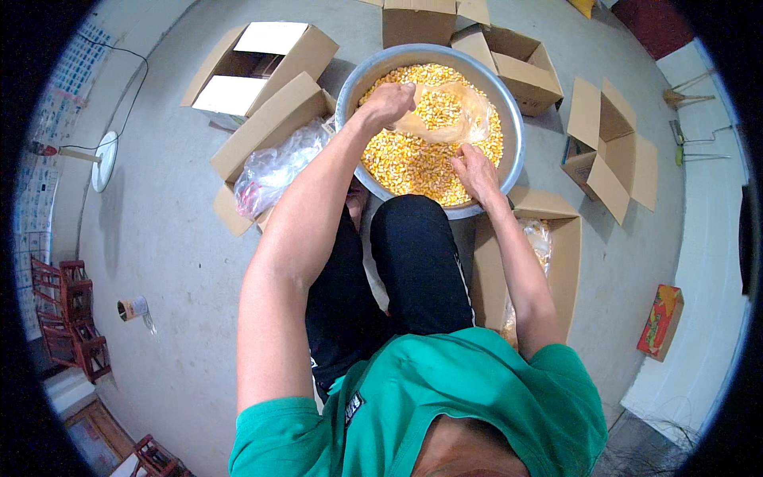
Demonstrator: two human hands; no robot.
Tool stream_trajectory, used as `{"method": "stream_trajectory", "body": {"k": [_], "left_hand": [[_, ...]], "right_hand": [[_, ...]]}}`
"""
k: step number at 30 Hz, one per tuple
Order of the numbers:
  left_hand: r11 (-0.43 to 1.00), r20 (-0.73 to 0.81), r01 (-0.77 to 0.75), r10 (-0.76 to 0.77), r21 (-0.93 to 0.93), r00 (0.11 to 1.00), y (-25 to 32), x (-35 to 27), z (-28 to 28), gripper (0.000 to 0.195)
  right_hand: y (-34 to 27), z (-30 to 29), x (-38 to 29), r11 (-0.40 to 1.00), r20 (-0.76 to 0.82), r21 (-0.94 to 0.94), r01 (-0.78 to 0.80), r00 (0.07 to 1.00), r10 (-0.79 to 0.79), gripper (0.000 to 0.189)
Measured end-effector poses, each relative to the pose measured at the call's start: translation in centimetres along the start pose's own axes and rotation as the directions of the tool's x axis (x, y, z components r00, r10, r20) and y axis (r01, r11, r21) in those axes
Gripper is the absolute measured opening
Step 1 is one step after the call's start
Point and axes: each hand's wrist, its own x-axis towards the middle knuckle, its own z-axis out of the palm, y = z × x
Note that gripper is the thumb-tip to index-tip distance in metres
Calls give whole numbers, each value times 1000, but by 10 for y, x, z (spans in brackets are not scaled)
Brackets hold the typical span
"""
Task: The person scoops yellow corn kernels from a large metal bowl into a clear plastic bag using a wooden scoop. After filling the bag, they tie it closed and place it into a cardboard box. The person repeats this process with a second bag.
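Observation:
A large round metal basin (517, 119) full of yellow corn kernels (393, 158) stands in front of my knees. Over the kernels lies a thin clear plastic bag (477, 116), its mouth spread in a loop. My left hand (390, 106) grips the bag's edge at the upper left, fingers closed. At the lower right of the basin, my right hand (475, 170) touches the kernels near the bag's lower edge, its fingers bent; whether anything is pinched between them cannot be told.
Open cardboard boxes (614, 149) stand around the basin. The box at left holds crumpled plastic bags (280, 167); the one at lower right (566, 262) holds bagged contents beside my right forearm. A floor fan-like white disc (105, 161) and a tin can (132, 308) are farther left.

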Motion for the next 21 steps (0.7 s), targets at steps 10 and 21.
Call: {"method": "stream_trajectory", "body": {"k": [10,21], "left_hand": [[1000,-10,13,-13,16,1000,6,-6,-1,51],[1000,-17,-16,16,24,1000,3,-3,-1,50]], "right_hand": [[-4,19,-5,985,43,-167,-33,998,41,36],[-21,33,-8,993,101,-104,53,994,-43,40]]}}
